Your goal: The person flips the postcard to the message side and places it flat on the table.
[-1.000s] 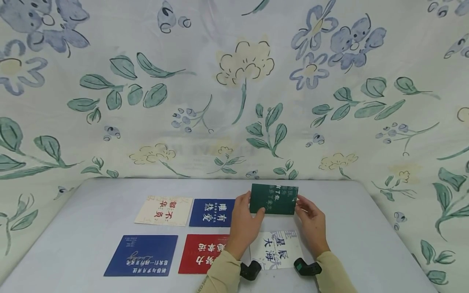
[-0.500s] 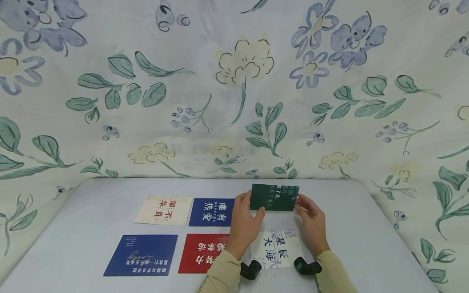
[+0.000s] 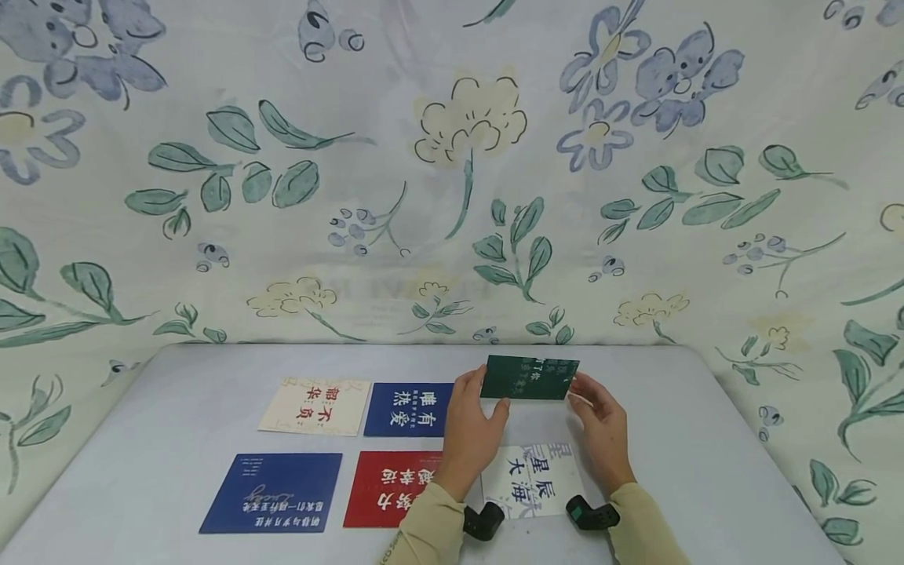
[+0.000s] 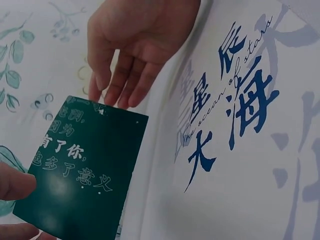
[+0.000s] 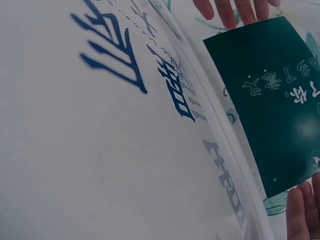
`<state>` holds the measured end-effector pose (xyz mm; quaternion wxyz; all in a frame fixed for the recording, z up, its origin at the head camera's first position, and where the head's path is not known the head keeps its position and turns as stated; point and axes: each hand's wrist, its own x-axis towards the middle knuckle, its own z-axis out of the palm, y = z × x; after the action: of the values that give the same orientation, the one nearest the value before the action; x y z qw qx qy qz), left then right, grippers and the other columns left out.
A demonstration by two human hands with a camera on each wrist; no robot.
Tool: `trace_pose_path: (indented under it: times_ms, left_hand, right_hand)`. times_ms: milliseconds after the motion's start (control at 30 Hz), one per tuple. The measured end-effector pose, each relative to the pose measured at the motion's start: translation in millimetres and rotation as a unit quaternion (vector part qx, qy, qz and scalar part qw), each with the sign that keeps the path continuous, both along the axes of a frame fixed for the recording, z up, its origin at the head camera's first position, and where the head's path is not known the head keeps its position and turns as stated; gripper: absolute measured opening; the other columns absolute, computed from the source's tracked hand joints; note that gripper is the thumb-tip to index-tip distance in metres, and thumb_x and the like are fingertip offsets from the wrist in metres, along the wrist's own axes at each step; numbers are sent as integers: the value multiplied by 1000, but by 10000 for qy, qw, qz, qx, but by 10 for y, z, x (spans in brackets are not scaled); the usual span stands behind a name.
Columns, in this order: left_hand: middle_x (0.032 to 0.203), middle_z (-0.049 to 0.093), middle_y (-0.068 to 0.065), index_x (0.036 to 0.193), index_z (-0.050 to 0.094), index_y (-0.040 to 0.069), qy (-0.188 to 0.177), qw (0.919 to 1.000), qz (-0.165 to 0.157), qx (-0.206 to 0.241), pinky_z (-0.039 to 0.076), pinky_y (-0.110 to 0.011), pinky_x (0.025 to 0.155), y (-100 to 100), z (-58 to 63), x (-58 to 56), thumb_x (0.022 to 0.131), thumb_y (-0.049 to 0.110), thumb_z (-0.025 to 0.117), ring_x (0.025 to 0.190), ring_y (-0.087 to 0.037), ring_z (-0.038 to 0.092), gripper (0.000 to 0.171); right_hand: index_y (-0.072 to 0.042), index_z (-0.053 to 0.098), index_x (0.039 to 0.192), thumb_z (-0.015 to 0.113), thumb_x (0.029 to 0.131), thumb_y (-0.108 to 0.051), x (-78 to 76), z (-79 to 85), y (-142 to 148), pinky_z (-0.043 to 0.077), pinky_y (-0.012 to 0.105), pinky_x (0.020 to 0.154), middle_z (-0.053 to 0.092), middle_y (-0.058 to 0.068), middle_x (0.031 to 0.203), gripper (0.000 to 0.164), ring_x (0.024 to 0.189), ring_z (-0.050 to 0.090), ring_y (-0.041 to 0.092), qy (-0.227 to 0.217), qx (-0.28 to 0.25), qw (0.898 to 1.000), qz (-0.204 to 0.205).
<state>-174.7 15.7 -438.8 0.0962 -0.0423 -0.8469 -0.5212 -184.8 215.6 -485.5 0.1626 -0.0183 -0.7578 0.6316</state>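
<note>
A dark green card (image 3: 528, 378) with white and outlined characters is held up over the far part of the table, tilted, a hand at each short side. My left hand (image 3: 475, 428) pinches its left end, thumb on the printed face and fingers behind. At the right end, the fingertips and thumb of my right hand (image 3: 600, 428) hold the edge. The left wrist view shows the printed face of the green card (image 4: 85, 165) with the right hand (image 4: 140, 50) at its upper edge. Below my hands lies a white card (image 3: 533, 480) with blue characters.
On the white table (image 3: 141, 463), a cream card (image 3: 314, 406) and a blue card (image 3: 406, 410) lie in the back row. In front are another blue card (image 3: 271, 493) and a red card (image 3: 388, 486), partly covered by my left sleeve. Behind hangs a floral cloth (image 3: 395, 196).
The green card has tipped to a flatter angle, its near edge rising, so its face looks narrower in the head view. Both hands stay almost in place; the table cards have not moved.
</note>
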Motion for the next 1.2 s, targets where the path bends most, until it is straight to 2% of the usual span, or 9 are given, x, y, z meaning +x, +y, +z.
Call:
trace_pose_path:
  times_ms: [333, 733, 833, 1067, 1200]
  left_hand:
    - [133, 47, -9, 134, 46, 7, 14, 9999, 60, 140, 46, -36, 94, -4, -17, -18, 88, 20, 61, 117, -23, 50, 51]
    - [125, 54, -9, 127, 52, 3, 196, 9985, 104, 501, 45, -33, 95, -3, -16, -12, 87, 13, 61, 115, -21, 53, 42]
    - [124, 55, -8, 126, 53, 3, 221, 9981, 112, 556, 44, -28, 95, -4, -19, -14, 87, 12, 61, 115, -19, 53, 41]
    - [121, 57, -13, 123, 55, -1, 366, 9970, 102, 669, 46, -29, 93, -7, -19, 3, 87, 9, 60, 114, -23, 54, 38]
    - [123, 57, -13, 124, 55, 0, 191, 9975, 113, 675, 46, -29, 92, -14, -4, 19, 88, 13, 59, 114, -23, 55, 37]
  right_hand:
    - [-15, 52, 129, 54, 93, -14, -14, -16, 19, 45, 14, 87, 57, 4, 122, 35, 113, 53, 17, 82, 2, 10000, -15]
    - [-10, 53, 127, 53, 92, -7, 7, 45, -13, 47, 17, 86, 57, 4, 122, 35, 108, 56, 17, 256, -57, 9996, -54]
    - [-9, 54, 126, 54, 92, -7, -1, 41, -8, 47, 17, 86, 58, 5, 122, 33, 107, 57, 16, 281, -92, 9995, -69]
    - [-8, 56, 123, 52, 95, -16, -9, 22, 13, 48, 19, 86, 58, 7, 121, 29, 104, 59, 15, 270, -166, 9995, -54]
    - [-5, 57, 122, 49, 97, -23, -7, 19, 19, 48, 22, 87, 58, 9, 121, 32, 104, 59, 16, 325, -237, 9992, -14]
